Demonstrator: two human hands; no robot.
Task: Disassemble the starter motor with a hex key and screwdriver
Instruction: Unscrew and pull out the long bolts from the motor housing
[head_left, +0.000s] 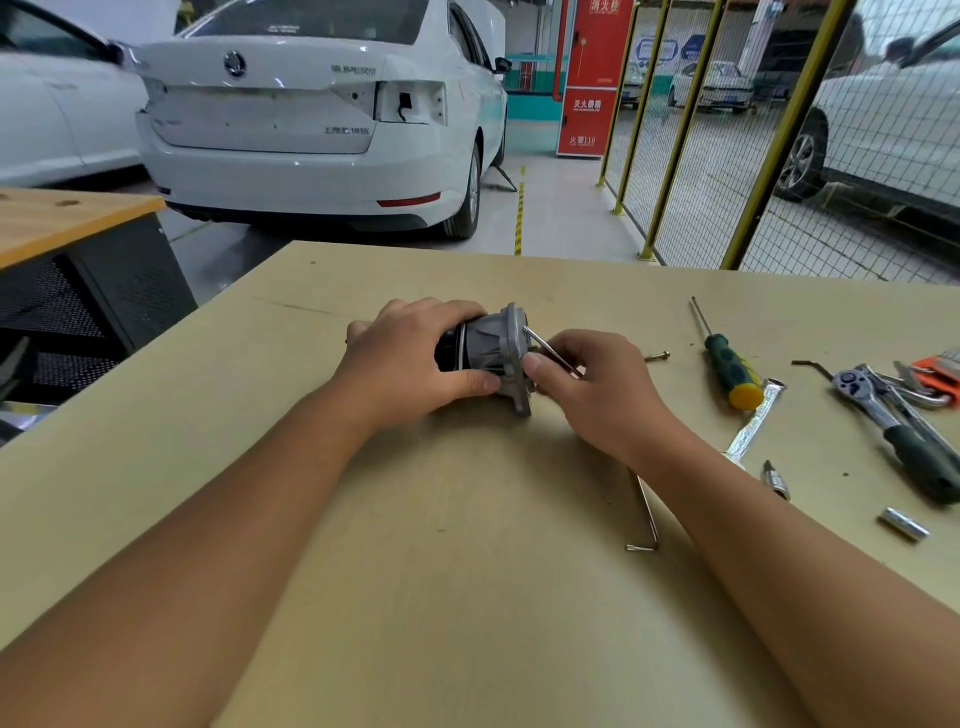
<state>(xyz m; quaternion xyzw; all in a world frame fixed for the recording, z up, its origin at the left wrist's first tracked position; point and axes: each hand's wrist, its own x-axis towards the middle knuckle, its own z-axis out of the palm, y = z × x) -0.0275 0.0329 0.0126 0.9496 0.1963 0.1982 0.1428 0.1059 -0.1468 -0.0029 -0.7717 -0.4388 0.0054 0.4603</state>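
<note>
The grey ribbed metal starter motor (488, 353) is lain on its side on the tan wooden counter (467, 519), gripped around its body by the left hand (410, 358). A thin silver hex key (550, 348) is pinched by the right hand (597, 389) against the motor's flange. A green-handled screwdriver (727, 364) is lain well apart to the right.

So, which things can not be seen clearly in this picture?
Head view only:
- Tip of the thin silver hex key: hidden behind the grey flanged starter motor.
- Motor's black rear end: covered by the left hand.
- Orange hex key holder: cut off by the right edge.
- Small brass-headed bolt: too small for detail.
</note>
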